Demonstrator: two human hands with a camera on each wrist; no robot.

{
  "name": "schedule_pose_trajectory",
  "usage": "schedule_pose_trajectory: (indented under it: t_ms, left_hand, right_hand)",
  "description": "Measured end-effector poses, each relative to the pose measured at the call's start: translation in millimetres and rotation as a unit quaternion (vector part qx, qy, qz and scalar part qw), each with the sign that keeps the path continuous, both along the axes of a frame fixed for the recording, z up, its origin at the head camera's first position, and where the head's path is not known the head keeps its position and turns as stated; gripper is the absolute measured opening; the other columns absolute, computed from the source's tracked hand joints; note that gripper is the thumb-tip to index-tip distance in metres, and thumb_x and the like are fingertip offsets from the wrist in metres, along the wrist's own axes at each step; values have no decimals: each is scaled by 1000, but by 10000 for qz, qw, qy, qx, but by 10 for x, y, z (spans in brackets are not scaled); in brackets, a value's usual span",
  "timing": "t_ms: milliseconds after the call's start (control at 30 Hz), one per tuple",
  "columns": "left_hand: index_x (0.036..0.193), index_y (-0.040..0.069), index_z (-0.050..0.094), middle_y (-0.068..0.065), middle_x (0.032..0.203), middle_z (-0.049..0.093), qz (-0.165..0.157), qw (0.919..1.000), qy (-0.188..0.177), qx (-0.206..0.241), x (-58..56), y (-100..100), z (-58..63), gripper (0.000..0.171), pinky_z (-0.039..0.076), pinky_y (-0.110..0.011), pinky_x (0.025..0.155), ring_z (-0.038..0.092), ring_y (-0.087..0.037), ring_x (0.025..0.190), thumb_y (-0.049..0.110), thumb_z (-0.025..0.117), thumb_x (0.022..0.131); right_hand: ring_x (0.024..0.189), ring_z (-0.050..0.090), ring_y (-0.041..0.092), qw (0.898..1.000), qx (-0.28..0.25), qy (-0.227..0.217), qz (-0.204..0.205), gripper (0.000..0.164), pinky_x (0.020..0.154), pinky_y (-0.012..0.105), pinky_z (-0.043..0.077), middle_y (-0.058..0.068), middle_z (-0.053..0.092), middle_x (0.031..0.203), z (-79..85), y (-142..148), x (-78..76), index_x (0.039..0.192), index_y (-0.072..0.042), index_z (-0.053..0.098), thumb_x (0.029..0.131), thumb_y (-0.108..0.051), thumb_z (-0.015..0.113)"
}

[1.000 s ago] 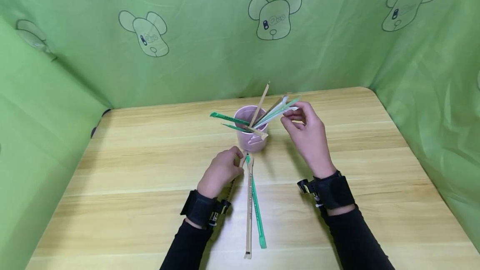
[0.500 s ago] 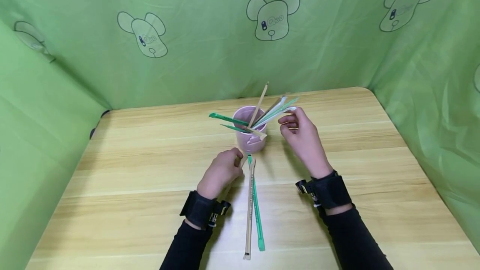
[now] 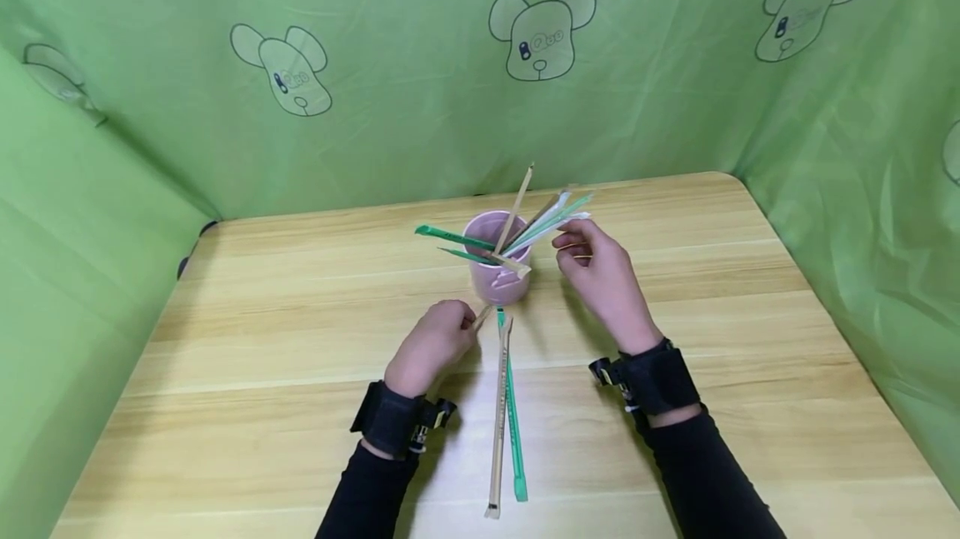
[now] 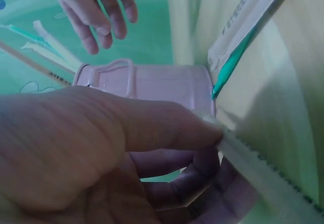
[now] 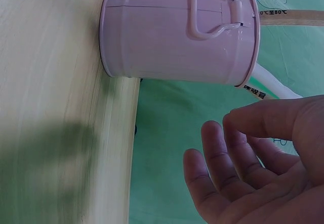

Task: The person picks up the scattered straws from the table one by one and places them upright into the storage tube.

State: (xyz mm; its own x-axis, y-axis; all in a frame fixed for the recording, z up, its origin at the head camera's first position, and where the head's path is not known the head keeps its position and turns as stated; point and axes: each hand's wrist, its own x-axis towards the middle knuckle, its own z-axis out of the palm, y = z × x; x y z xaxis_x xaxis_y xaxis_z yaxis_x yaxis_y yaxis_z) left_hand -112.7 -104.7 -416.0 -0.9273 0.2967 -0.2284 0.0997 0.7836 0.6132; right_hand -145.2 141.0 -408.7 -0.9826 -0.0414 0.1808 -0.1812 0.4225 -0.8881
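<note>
My left hand (image 3: pixel 431 343) pinches a beige paper-wrapped straw (image 4: pixel 266 176) between thumb and fingers, low over the table in front of a pink bucket (image 3: pixel 501 287). One end of that straw points at the bucket's base. To the bucket's right, my right hand (image 3: pixel 603 276) has its fingers loosely bent, with nothing between them in the right wrist view. Its fingertips are close to the white-wrapped straws (image 3: pixel 555 221) leaning out of the bucket. Green straws (image 3: pixel 453 236) and a beige straw (image 3: pixel 519 202) also stick out over the rim.
In front of the bucket, a beige wrapped straw (image 3: pixel 499 422) lies across a green straw (image 3: pixel 514 439) on the wooden table (image 3: pixel 262 339). Green cloth (image 3: pixel 420 106) printed with bear heads hangs along the back and both sides.
The left hand has shifted slightly left and toward the person, with the wrapped straw in its fingers. The right hand has come slightly left and lower, staying beside the bucket's straws.
</note>
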Motion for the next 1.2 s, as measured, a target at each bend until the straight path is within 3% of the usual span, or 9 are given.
schedule_pose_trajectory:
  t_ms: [133, 333, 467, 600, 733, 800, 900, 1133, 1200]
  left_hand:
    - [84, -4, 66, -4, 79, 51, -30, 10000, 53, -73, -7, -59, 46, 19, 40, -31, 64, 45, -19, 70, -1, 59, 102]
    - [107, -5, 70, -11, 96, 57, 262, 9995, -15, 174, -2, -163, 120, 15, 44, -34, 71, 49, -24, 84, 5, 60, 106]
    - [115, -6, 71, -11, 97, 66, 488, 9969, 306, 534, -26, -233, 189, 17, 53, -36, 74, 59, -23, 85, 7, 63, 106]
    - [121, -3, 72, -14, 110, 72, 731, 9859, 1037, 1093, -28, -322, 322, 20, 58, -44, 84, 67, -28, 97, 8, 66, 106]
    - [126, -1, 71, -14, 118, 71, 983, 9618, 1910, 1699, 9, -396, 478, 23, 60, -43, 88, 68, -29, 105, 8, 67, 106]
    - [127, -1, 71, -13, 119, 70, 1098, 9428, 2340, 2105, 32, -415, 540, 24, 61, -39, 89, 68, -27, 108, 8, 68, 105]
    - [124, -1, 73, -11, 117, 70, 1227, 9020, 3026, 2826, 57, -413, 602, 22, 62, -34, 88, 67, -24, 110, 6, 70, 104]
    - [109, -11, 70, -16, 111, 70, 1495, 7707, 4121, 4624, 81, -282, 679, 13, 61, -41, 92, 71, -33, 105, -7, 73, 97]
    - [107, -15, 67, -19, 109, 70, 1540, 7396, 4352, 4897, 88, -248, 699, 13, 60, -46, 94, 71, -35, 103, -10, 73, 96]
  right_hand:
    - [113, 67, 33, 10000, 6, -17, 13, 34, 101, 46, 54, 19, 71, 120, -5, -11, -2, 135, 4, 62, 101, 3, 58]
    - [113, 66, 34, 9999, 61, -88, 35, 36, 101, 47, 54, 19, 70, 121, -13, -18, -5, 137, 5, 61, 101, 3, 59]
    - [113, 66, 33, 9996, 177, -180, 88, 37, 101, 47, 54, 19, 70, 121, -27, -32, -6, 138, 5, 61, 102, 1, 59]
    - [112, 67, 33, 9987, 385, -312, 120, 32, 98, 48, 56, 18, 71, 122, -67, -57, -9, 135, 3, 65, 104, -5, 61]
    - [113, 67, 34, 9969, 572, -457, 287, 31, 97, 49, 56, 19, 71, 123, -102, -90, 1, 134, 3, 66, 106, -10, 62]
    - [113, 67, 33, 9961, 611, -497, 404, 32, 97, 48, 56, 18, 71, 123, -115, -109, 2, 135, 3, 65, 107, -10, 62]
    - [112, 67, 32, 9951, 621, -523, 564, 31, 97, 48, 56, 17, 71, 120, -138, -134, 3, 135, 2, 65, 107, -10, 61]
    - [105, 68, 32, 9911, 556, -921, 788, 32, 94, 47, 57, 16, 69, 114, -198, -203, 45, 133, 3, 58, 104, -9, 67]
    - [102, 68, 31, 9883, 651, -1080, 853, 32, 92, 47, 57, 16, 69, 111, -218, -230, 60, 130, 3, 56, 104, -11, 68]
